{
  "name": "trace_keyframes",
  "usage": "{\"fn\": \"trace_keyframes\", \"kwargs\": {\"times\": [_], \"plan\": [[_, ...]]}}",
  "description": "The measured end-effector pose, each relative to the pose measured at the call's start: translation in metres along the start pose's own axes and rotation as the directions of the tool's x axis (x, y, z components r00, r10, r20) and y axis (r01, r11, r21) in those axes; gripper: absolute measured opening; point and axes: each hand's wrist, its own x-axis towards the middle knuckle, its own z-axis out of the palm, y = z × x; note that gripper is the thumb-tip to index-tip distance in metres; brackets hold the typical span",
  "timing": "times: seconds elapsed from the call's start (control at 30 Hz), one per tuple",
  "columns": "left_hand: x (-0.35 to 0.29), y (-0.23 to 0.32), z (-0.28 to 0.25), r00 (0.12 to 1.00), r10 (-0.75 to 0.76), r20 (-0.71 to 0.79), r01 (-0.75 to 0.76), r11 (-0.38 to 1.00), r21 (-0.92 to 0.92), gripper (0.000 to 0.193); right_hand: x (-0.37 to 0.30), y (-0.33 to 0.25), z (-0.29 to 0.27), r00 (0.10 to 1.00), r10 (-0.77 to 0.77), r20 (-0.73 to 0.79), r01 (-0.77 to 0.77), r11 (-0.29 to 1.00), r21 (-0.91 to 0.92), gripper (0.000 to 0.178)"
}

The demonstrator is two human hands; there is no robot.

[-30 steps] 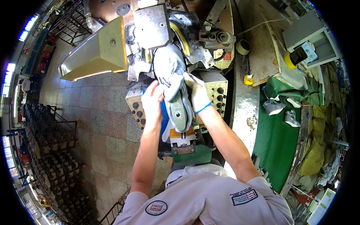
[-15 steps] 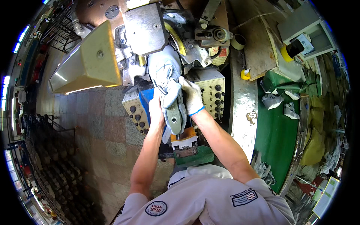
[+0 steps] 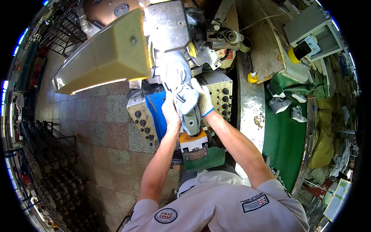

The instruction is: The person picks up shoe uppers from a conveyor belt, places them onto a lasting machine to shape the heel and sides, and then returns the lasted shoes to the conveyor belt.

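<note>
A light grey shoe upper (image 3: 177, 69) with laces is stretched over a grey-green shoe last (image 3: 190, 123) that has a round hole in its heel end. Its toe reaches under a metal plate (image 3: 168, 29) of the machine. On the left side of the upper, my bare left hand (image 3: 171, 111) presses with its fingers wrapped round it. My right hand (image 3: 202, 98), in a white knitted glove with a blue cuff, grips the other side. Below the heel is an orange pad (image 3: 193, 137) on a machine arm. Some fingertips are hidden behind the shoe.
A large yellowish machine cover (image 3: 112, 50) juts out at left. Control boxes with black knobs flank the shoe, the right one (image 3: 215, 83) close to my glove. Grey shoe uppers (image 3: 279, 104) lie on a green bench (image 3: 284, 147). A dark rack (image 3: 58, 178) stands at lower left.
The machine's plate and yellowish cover have shifted right in view, over more of the parts beside the toe. Both hands and the shoe have moved slightly right with them, still gripped.
</note>
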Motion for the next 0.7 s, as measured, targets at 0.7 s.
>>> {"fn": "trace_keyframes", "kwargs": {"times": [0.7], "plan": [[-0.109, -0.157, -0.098, 0.954, -0.137, 0.265, -0.119, 0.639, 0.760, 0.067, -0.171, -0.044, -0.189, 0.960, 0.176, -0.218, -0.205, 0.971, -0.119, 0.060]]}}
